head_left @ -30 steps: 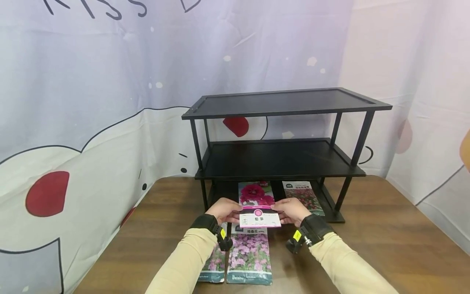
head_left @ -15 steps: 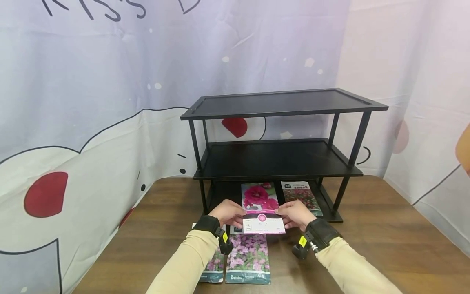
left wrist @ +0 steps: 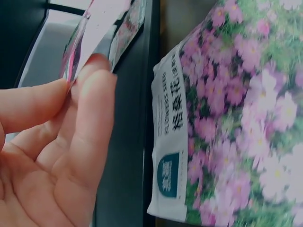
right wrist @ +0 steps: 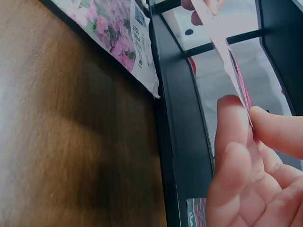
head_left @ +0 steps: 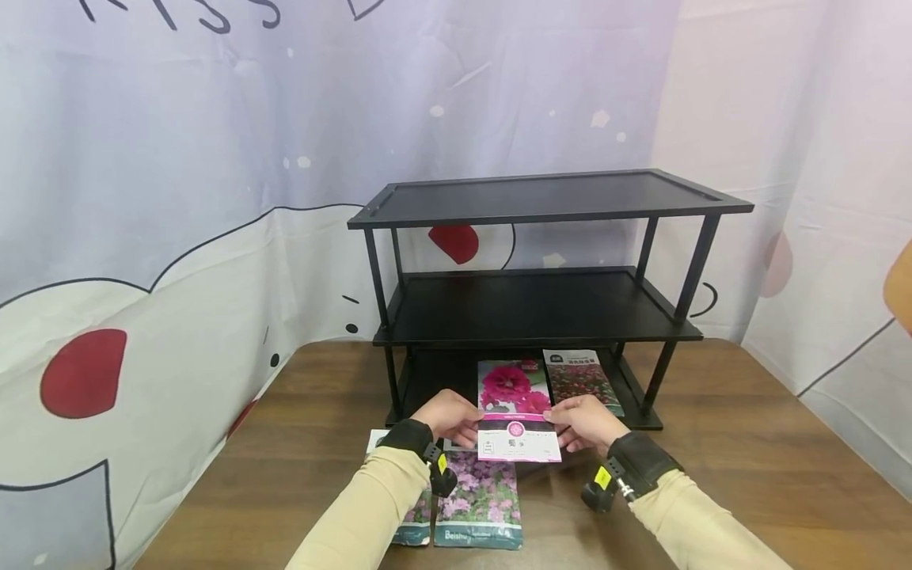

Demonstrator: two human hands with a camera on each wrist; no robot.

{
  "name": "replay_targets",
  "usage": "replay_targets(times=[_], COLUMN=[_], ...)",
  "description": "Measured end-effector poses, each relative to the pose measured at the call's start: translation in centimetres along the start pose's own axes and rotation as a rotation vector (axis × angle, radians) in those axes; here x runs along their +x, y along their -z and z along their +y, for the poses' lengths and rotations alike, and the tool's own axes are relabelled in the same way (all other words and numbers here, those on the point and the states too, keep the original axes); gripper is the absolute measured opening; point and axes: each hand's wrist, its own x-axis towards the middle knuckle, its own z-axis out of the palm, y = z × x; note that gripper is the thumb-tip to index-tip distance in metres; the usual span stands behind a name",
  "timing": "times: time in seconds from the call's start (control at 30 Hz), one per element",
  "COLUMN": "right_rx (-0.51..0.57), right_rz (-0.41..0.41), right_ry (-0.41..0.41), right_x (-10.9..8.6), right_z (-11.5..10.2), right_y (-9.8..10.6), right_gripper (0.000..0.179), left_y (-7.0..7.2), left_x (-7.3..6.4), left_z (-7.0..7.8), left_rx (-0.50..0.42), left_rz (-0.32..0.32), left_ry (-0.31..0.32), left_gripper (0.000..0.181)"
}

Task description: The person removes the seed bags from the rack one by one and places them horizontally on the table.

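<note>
Both hands hold one flower seed packet (head_left: pixel 514 400) with magenta blooms and a white and pink label. My left hand (head_left: pixel 450 418) pinches its left edge between thumb and fingers, plain in the left wrist view on the packet (left wrist: pixel 97 35). On the opposite edge my right hand (head_left: pixel 588 423) pinches it likewise, as the right wrist view shows. The packet is at the front of the bottom tier of a black rack (head_left: pixel 537 309). Just right of it, a red-flowered seed packet (head_left: pixel 580 376) lies on that bottom tier.
A pink-flowered seed packet (head_left: pixel 479 507) lies on the wooden table (head_left: pixel 271 467) below the hands. Beside it, another packet (head_left: pixel 416 522) is partly hidden by the left forearm. The rack's middle tier overhangs the bottom one. A printed curtain (head_left: pixel 178 174) hangs behind.
Both hands have shifted the magenta-flowered packet to the right and slightly toward me, closer to the red-flowered packet. The packets on the table and the red-flowered one stay where they were.
</note>
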Motion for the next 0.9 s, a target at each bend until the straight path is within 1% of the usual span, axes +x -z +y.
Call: replay_targets(times=[0.07, 0.2, 0.33, 0.43, 0.57, 0.77, 0.9], right_rx=[0.013, 0.037, 0.030, 0.020, 0.012, -0.007, -0.020], right_rz=[0.003, -0.004, -0.005, 0.008, 0.021, 0.025, 0.018], right_ry=[0.003, 0.008, 0.009, 0.002, 0.001, 0.013, 0.015], right_x=[-0.2, -0.7, -1.1, -1.4, -1.7, -2.1, -2.5], right_z=[0.1, 0.3, 0.6, 0.8, 1.2, 1.6, 1.8], right_y=[0.3, 1.0, 1.5, 1.8, 2.2, 2.7, 2.9], right_gripper=[0.027, 0.026, 0.027, 0.026, 0.024, 0.023, 0.021], left_y=[-0.3, -0.9, -1.6, -2.0, -2.5, -3.1, -3.6], left_x=[0.1, 0.4, 0.5, 0.5, 0.6, 0.5, 0.1], left_z=[0.1, 0.4, 0.5, 0.5, 0.6, 0.8, 1.0], left_rx=[0.013, 0.061, 0.097, 0.130, 0.195, 0.283, 0.308], left_rz=[0.012, 0.034, 0.039, 0.036, 0.038, 0.062, 0.045], left_ry=[-0.009, -0.048, -0.076, -0.086, -0.100, -0.125, -0.121], left_gripper=[0.021, 0.015, 0.012, 0.011, 0.011, 0.012, 0.012])
